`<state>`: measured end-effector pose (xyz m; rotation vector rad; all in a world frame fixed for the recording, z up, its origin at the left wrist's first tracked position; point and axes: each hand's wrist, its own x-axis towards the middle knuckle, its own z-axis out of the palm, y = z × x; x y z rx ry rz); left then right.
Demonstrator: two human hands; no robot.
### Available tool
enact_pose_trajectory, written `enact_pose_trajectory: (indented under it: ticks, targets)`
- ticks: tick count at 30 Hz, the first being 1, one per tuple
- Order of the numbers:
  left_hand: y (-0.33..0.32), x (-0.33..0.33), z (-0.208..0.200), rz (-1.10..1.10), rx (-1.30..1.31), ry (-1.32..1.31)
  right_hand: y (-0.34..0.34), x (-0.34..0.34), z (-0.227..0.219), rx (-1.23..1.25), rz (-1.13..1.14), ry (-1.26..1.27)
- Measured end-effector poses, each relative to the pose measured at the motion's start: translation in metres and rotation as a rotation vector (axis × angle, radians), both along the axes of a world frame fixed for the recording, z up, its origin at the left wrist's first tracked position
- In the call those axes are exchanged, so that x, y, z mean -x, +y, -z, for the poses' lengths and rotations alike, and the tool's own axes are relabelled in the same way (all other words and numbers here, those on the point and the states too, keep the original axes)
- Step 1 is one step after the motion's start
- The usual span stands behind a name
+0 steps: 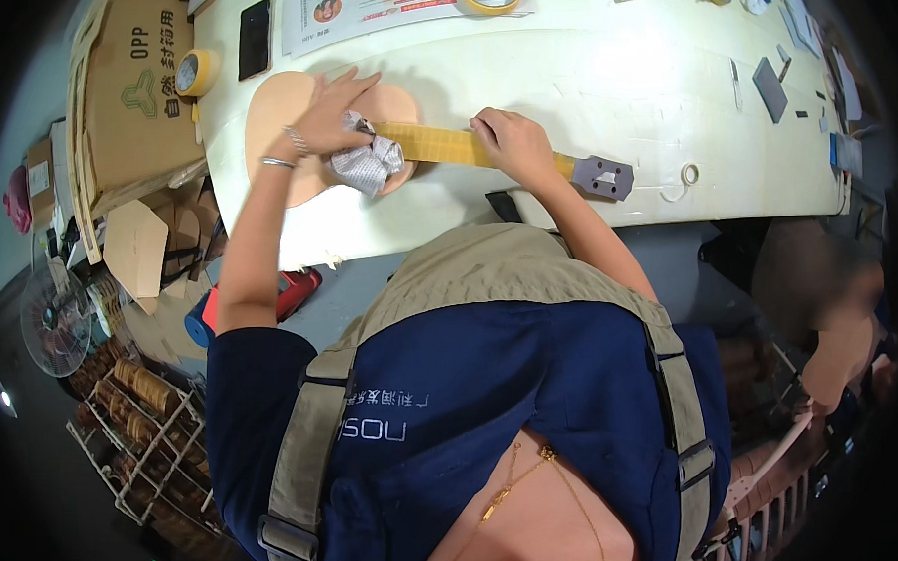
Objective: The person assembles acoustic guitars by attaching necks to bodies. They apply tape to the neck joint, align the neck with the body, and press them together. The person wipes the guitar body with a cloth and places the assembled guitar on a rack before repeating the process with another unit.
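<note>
Two bare hands on one small guitar-shaped instrument here, which lies flat near our edge of the table [560, 74]. Our left hand [333, 118] has its fingers spread above the pale wooden body [271, 119], right by a crumpled printed wad [368, 171]; can't tell whether the thumb pinches it. Our right hand [520, 149] has its fingers curled around the yellow-taped neck [439, 145], towards the dark headstock [604, 179].

Our worry: any grit caught in that wad could scratch the bare wood if we rub hard. Loosen the right hand and the whole thing might swivel, knocking the headstock into the little tape roll [691, 173]. Dragging across the neck could also lift a tape edge.
</note>
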<state>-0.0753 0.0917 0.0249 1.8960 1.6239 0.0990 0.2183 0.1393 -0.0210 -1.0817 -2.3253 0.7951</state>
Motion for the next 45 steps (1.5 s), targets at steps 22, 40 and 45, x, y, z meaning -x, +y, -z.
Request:
enact_pose_trajectory:
  ticks: [22,40,45]
  targets:
    - [-0.075,-0.028,0.004,0.052,-0.454,0.117,-0.004,0.0,0.004,-0.036,0.0,-0.064]
    - [-0.071,-0.049,0.005,-0.84,-0.918,-0.223,-0.008,-0.033,0.006,0.031,0.086,0.077]
    - [-0.111,-0.047,0.016,-1.117,-0.946,-0.078,-0.013,-0.035,-0.001,-0.105,0.011,-0.024]
